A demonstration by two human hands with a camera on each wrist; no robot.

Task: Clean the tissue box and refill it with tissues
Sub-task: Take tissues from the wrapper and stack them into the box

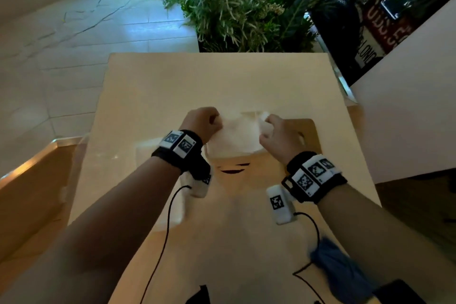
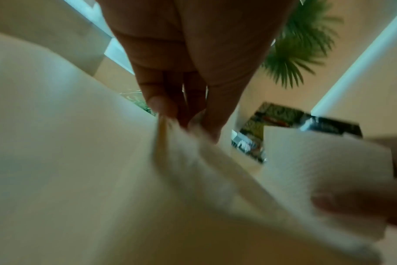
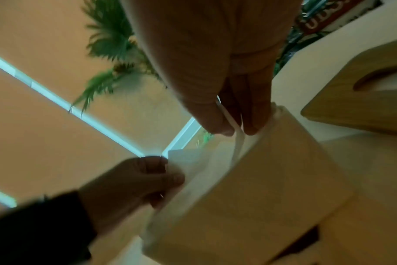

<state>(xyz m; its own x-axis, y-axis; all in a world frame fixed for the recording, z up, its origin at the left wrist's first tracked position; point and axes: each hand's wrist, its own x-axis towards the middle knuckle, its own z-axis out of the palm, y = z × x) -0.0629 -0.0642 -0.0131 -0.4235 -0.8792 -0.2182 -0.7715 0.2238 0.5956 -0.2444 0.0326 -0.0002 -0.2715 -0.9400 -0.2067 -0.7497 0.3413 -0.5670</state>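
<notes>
A cream tissue pack (image 1: 234, 140) with black print on its near face stands in the middle of the beige table (image 1: 222, 81). My left hand (image 1: 209, 123) pinches the white material at the pack's top left edge, and my right hand (image 1: 271, 128) pinches it at the top right. In the left wrist view the left fingertips (image 2: 161, 105) nip a white fold (image 2: 181, 143). The right wrist view has the right fingers (image 3: 215, 123) pinching a thin white flap over the pack (image 3: 261, 188). The wooden lid (image 1: 308, 131) with an oval slot lies just right of the pack.
A pale box-like shape (image 1: 160, 180) sits under my left wrist, too blurred to identify. A blue cloth (image 1: 338, 271) lies at the table's near right edge. A planter of green plants (image 1: 241, 7) stands beyond the far edge, and a white wall panel (image 1: 407, 106) rises at the right.
</notes>
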